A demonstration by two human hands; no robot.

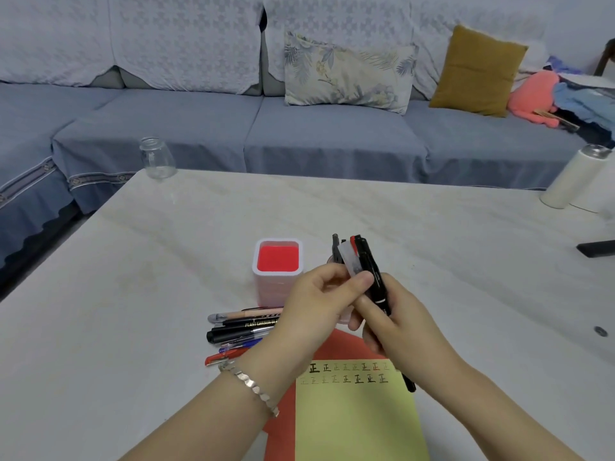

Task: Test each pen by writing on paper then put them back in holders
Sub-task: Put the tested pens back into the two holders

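My right hand (396,324) grips a black marker pen (376,277) at mid-barrel, tilted up and away from me, with its lower end (410,384) over the paper's edge. My left hand (319,301) pinches the pen's upper part between thumb and fingers. Just behind the hands, several pens (349,251) stick up from a mostly hidden holder. A white holder with a red inside (278,261) stands to the left. A pile of pens (239,331) lies on the table by my left wrist. The yellow-green paper (356,417) carries two rows of written marks and rests on a red sheet (346,344).
A clear glass jar (156,158) stands at the table's far left corner. A white cylinder bottle (572,178) sits at the far right, with a dark flat object (595,247) nearer. A blue sofa with cushions (346,74) runs behind the pale marble-patterned table (133,294).
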